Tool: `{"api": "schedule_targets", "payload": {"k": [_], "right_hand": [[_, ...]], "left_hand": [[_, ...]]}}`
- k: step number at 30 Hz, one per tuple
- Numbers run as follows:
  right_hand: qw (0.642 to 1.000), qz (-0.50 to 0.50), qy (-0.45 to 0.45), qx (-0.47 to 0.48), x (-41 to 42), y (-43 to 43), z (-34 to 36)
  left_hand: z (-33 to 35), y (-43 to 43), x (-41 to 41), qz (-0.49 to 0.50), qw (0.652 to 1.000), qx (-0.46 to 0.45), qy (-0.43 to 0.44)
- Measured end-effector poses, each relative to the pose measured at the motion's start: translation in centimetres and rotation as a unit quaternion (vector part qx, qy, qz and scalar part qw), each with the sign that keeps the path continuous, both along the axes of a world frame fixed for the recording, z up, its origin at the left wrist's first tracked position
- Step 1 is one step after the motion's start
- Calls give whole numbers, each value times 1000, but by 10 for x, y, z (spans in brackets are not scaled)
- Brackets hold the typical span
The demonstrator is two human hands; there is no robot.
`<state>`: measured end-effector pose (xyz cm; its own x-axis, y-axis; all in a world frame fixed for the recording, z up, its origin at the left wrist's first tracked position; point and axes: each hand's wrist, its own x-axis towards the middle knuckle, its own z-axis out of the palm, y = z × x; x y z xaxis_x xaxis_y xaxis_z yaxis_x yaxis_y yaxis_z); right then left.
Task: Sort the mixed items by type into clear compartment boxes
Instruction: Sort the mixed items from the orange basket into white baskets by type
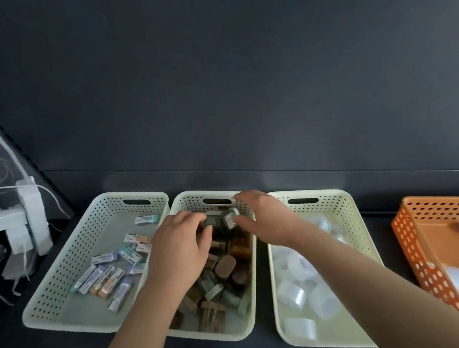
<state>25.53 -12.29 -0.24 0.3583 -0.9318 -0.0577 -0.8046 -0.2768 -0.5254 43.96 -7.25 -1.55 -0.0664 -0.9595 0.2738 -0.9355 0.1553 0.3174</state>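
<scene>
Three cream perforated baskets stand in a row on a dark surface. The left basket (pixel 61 283) holds several small sleeved erasers (pixel 106 279). The middle basket (pixel 188 201) is full of brown and green soap-like blocks (pixel 226 267). The right basket (pixel 353 216) holds clear tape rolls (pixel 292 292). Both hands reach into the far end of the middle basket. My left hand (pixel 181 247) has its fingers curled round a greenish block (pixel 213 219). My right hand (pixel 260 216) pinches a pale green block (pixel 229 217) beside it.
An orange perforated basket (pixel 415 242) at the right edge holds mixed erasers and tape rolls. A white power strip (pixel 28 217) with chargers and cables leans at the far left. A dark wall rises behind the baskets.
</scene>
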Motion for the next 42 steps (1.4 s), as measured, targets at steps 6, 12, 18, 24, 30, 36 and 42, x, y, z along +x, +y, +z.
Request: {"api": "schedule_targets", "payload": {"k": [6, 12, 18, 24, 30, 36, 42], "right_hand": [[998, -46, 12, -42, -125, 60, 19], [988, -139, 67, 2, -283, 118, 31], [970, -213, 98, 63, -403, 148, 15], [964, -202, 96, 142, -458, 148, -12], [964, -187, 95, 161, -467, 125, -29], [966, -168, 63, 187, -467, 110, -47], [959, -173, 42, 222, -459, 103, -55]], "left_hand": [[26, 8, -113, -111, 992, -45, 41], [23, 23, -258, -241, 967, -24, 80], [-5, 30, -367, -311, 936, 149, 68], [-29, 25, -427, -319, 909, 269, 20], [-46, 11, -472, -292, 882, 370, 6], [-55, 2, -472, -263, 893, 359, 72], [-54, -13, -447, -168, 889, 355, 233]]}}
